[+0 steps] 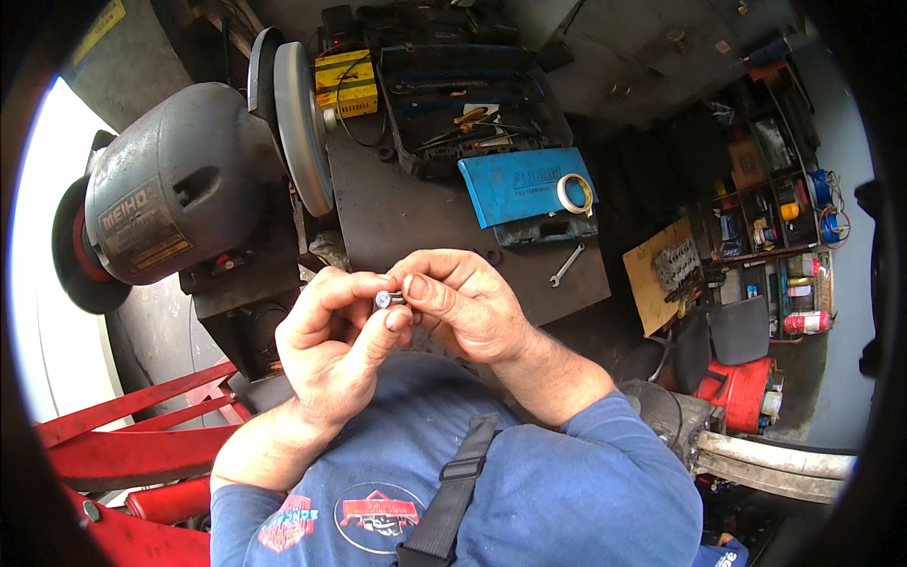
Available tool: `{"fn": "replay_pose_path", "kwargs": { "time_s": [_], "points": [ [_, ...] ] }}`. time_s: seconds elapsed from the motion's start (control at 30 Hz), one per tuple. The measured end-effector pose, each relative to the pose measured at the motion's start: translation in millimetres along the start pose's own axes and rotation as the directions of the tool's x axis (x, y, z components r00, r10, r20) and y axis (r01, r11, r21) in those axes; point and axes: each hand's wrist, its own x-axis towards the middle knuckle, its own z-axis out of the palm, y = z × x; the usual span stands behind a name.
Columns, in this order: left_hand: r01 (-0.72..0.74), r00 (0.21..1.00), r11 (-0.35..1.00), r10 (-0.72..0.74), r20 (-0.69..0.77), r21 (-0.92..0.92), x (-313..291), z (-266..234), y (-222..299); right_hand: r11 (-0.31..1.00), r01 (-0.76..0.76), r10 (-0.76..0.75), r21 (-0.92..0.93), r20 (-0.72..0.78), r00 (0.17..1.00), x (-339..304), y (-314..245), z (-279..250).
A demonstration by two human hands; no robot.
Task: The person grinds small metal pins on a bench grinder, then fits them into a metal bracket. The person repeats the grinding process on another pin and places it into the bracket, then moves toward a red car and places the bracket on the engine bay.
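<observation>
In front of my chest, both hands meet around a small metal pin-like part (pixel 384 300) with a bright round end face. My left hand (pixel 326 345) pinches it between thumb and fingertips. My right hand (pixel 477 307) grips its other side, thumb on top and fingers curled underneath. Much of the part is hidden by the fingers, so its full length and exact kind cannot be made out. Beyond my hands is the dark workbench top (pixel 378 208), and a combination wrench (pixel 567 266) lies on it to the right.
A bench grinder (pixel 179 180) with a large wheel (pixel 300 128) stands close at the left. An open tool case (pixel 472 104), a yellow box (pixel 346 83), a blue case (pixel 501 184) and a tape roll (pixel 574 194) occupy the bench. Red metal framing (pixel 142 454) is lower left; shelves (pixel 756 189) stand right.
</observation>
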Motion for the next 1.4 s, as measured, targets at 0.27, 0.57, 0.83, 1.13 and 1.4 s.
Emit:
{"fn": "replay_pose_path", "kwargs": {
  "time_s": [0.27,0.57,0.83,1.13,1.4],
  "points": [
    [0.119,0.993,0.968,-0.114,0.038,-0.221,-3,0,13,0.995,-0.04,0.041,-0.09,0.0,0.999,-6,1,14],
    [0.26,0.951,0.887,-0.304,-0.059,-0.382,1,-13,6,0.964,0.089,-0.109,-0.25,-0.068,0.992,0,4,19],
    [0.383,0.848,0.784,-0.508,-0.149,-0.489,8,-19,-10,0.593,0.357,-0.456,-0.722,0.064,0.888,24,11,8],
    [0.416,0.825,0.75,-0.549,-0.134,-0.515,21,-20,-24,0.779,0.266,-0.366,-0.568,-0.066,0.928,47,11,-3],
    [0.391,0.835,0.743,-0.534,-0.13,-0.543,27,-22,-33,0.751,0.232,-0.328,-0.618,-0.044,0.944,54,5,-7]
  ]
}}
